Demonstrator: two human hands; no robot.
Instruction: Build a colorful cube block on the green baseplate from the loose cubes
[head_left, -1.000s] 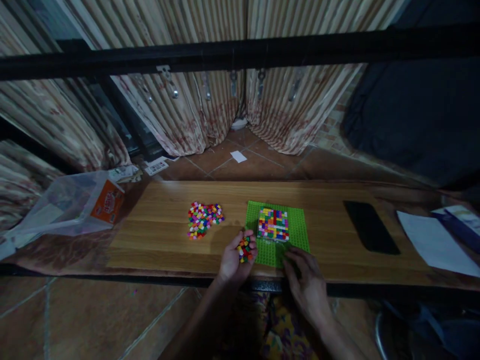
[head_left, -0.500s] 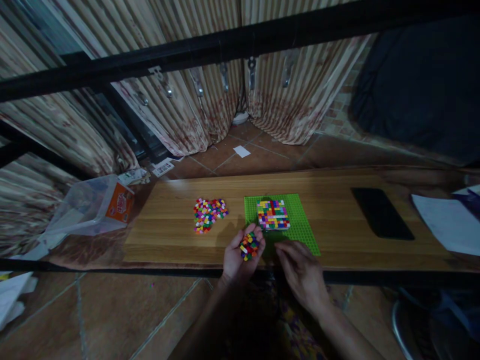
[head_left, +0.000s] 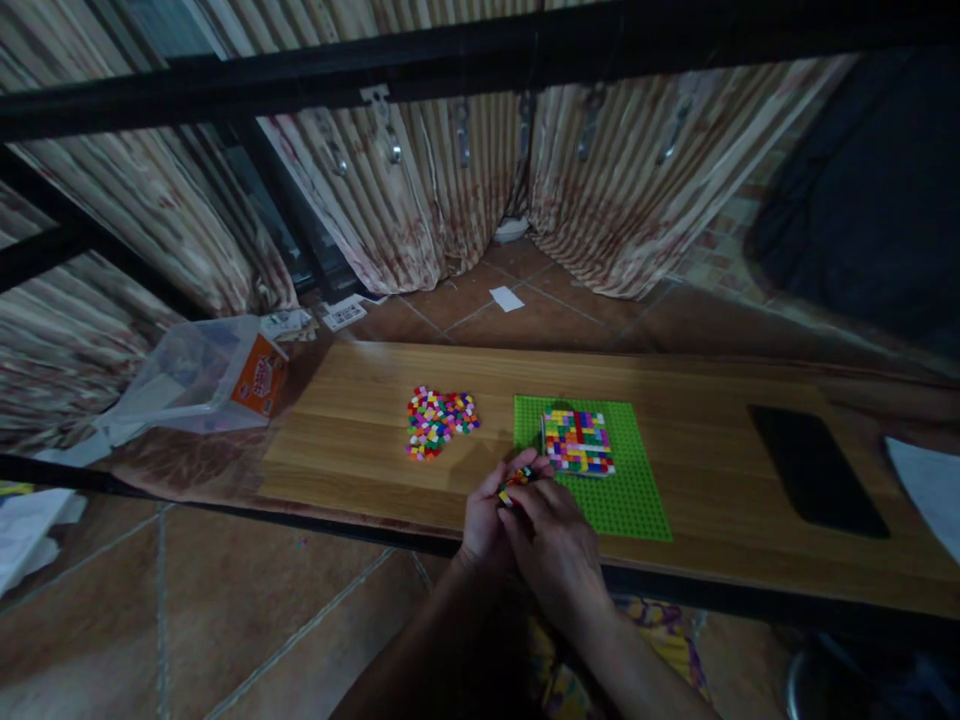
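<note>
My left hand (head_left: pixel 484 520) is cupped, palm up, around a small heap of mixed-colour toy bricks (head_left: pixel 514 484). Over that palm lies my right hand (head_left: pixel 559 530), its bent fingertips among the bricks; whether a brick is between them is hidden. Just beyond both hands, a rectangular block of stacked multicoloured bricks (head_left: pixel 577 442) sits on a green studded baseplate (head_left: pixel 634 505). A red strip runs down part of its top. To the left, a loose pile of small bricks (head_left: pixel 439 420) is spread on the wooden board.
The long wooden board (head_left: pixel 345 430) bears a dark flat tablet-like slab (head_left: pixel 817 470) on the right. White paper (head_left: pixel 926 490) lies past it. A clear plastic box (head_left: pixel 202 380) with an orange label stands left of the board. A dark bar (head_left: pixel 450 75) crosses above, before curtains.
My right hand has moved left from beside the baseplate's near edge into my left palm, onto the bricks there. The whole view has shifted and tilted slightly.
</note>
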